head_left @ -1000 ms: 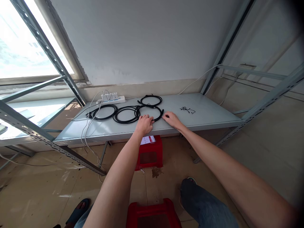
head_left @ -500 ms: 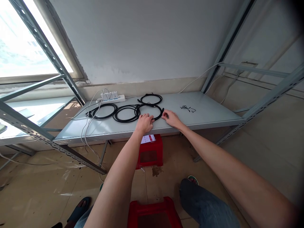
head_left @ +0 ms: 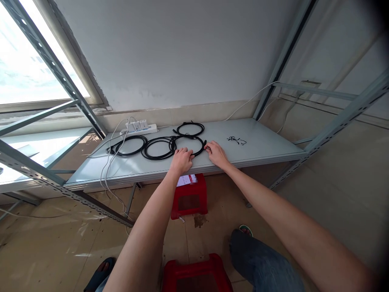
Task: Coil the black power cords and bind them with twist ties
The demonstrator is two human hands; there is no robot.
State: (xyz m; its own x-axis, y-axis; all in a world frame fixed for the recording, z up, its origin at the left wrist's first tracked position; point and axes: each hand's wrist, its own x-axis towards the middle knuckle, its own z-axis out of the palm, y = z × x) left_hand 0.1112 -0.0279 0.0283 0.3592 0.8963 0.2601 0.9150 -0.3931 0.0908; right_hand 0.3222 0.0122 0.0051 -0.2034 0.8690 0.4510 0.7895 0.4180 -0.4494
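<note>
A coil of black cable (head_left: 197, 137) lies on the grey shelf board (head_left: 261, 142) between my hands. My left hand (head_left: 182, 160) is closed at the coil's near side, its fingers bent over the cable there. At the right side of the loop, my right hand (head_left: 216, 154) pinches the cable near a thicker dark part; the fingers hide the detail. Behind this coil sits a smaller black cable coil (head_left: 200, 125). To the left are two more coils, a middle one (head_left: 155, 157) and a far left one (head_left: 133, 153).
Several thin black ties (head_left: 237, 140) lie to the right. A white power strip (head_left: 142, 129) with plugs and white cords stands at the back left. Metal uprights frame the shelf at both ends. A red stool (head_left: 190, 200) with a paper on it is underneath; another red stool (head_left: 197, 269) is nearer.
The whole view has shifted slightly to the right. Both hands stay at the same coil, with only slight finger movement at its right side.
</note>
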